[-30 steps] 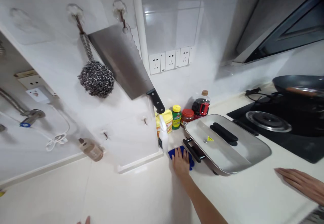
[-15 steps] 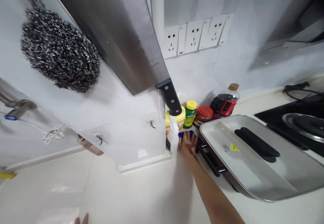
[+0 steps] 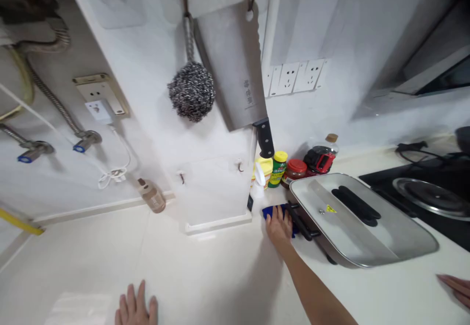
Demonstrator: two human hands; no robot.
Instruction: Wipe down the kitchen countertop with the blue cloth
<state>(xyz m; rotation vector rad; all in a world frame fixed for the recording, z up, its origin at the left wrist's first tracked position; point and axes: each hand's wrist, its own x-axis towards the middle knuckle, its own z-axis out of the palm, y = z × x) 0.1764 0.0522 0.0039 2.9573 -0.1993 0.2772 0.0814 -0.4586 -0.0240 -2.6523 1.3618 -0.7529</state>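
Note:
My right hand (image 3: 279, 226) rests on a blue cloth (image 3: 270, 211), pressing it to the counter with fingers curled over it. The cloth lies beside the black side handle (image 3: 301, 222) of a rectangular electric pan with a lid (image 3: 352, 237). Part of the cloth is hidden under my hand. At the lower left, my left hand (image 3: 135, 309) lies palm down on the white counter (image 3: 198, 276), fingers spread, holding nothing. Behind the cloth stand a white bottle (image 3: 258, 183), a green jar with a yellow lid (image 3: 278, 169) and a red-lidded jar (image 3: 294, 171).
A cleaver (image 3: 238, 65) and a steel-wool scrubber (image 3: 192, 91) hang on the wall. A brown bottle (image 3: 152, 197) stands at the left. A dark bottle (image 3: 322, 156) is behind the pan, a black cooktop (image 3: 433, 193) to its right. Another person's hand (image 3: 457, 286) shows at the right edge.
My right hand and the blue cloth have come a little away from the jars, toward the front. My view has drawn back, showing more of my left hand and the other person's hand.

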